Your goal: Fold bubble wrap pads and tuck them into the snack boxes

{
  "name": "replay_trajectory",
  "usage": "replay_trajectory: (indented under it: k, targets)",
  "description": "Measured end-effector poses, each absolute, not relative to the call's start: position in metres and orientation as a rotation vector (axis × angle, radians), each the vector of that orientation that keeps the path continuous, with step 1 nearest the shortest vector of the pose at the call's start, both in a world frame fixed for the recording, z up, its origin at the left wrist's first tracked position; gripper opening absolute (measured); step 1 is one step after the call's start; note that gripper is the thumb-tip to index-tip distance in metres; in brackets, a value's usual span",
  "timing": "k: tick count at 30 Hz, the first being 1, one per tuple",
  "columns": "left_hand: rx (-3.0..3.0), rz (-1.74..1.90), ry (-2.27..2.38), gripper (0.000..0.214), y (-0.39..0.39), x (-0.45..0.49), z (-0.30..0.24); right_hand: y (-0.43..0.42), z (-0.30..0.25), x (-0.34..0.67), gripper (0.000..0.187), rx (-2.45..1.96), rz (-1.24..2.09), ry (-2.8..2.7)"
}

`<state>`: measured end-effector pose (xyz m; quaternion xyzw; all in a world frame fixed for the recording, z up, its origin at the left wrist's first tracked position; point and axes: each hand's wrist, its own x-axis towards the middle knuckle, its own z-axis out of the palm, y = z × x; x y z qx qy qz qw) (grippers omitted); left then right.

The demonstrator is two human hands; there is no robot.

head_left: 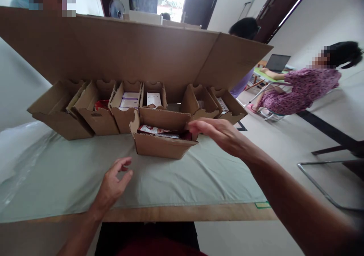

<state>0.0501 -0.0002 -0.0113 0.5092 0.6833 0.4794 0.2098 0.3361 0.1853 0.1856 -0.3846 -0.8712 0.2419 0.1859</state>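
Observation:
A small cardboard box [159, 146] sits sideways at the front of the row, on the green tablecloth. Inside it lie red and silver printed packets [155, 129]. My right hand [216, 133] has its fingers pinched on the upper right end of this box; the fingertips are partly hidden behind the edge. To the left and nearer to me, my left hand [115, 180] hovers over the cloth with thumb and fingers apart, holding nothing.
Behind stand several open cardboard bins [104, 121], some with small boxes or packets inside. A tall cardboard panel [136, 47] rises behind them. Clear plastic [19, 153] lies at left. A seated person [309, 78] is at a laptop [278, 63] on the right; other people are beyond.

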Motion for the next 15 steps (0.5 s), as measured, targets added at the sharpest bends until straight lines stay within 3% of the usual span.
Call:
replay_trajectory:
  k: [4,6,8,11,15]
  targets:
    - [1.204,1.374,1.806,0.078,0.045,0.033,-0.024,0.171,0.129,0.381,0.038,-1.325,0.818,-2.084]
    - [1.196,1.392,1.682,0.087,0.071,0.036,-0.026,0.168,0.085,0.375,0.054,-1.339,0.916,-2.02]
    - [1.196,1.424,1.572,0.086,0.092,0.046,-0.024,0.168,0.046,0.355,0.064,-1.261,0.985,-1.98]
    - [1.158,1.519,1.516,0.076,0.105,0.064,-0.02,0.166,0.014,0.325,0.055,-1.213,1.028,-1.847]
    - [1.178,1.544,1.546,0.068,0.072,0.086,-0.025,0.139,0.011,0.328,0.049,-1.277,0.96,-1.753]
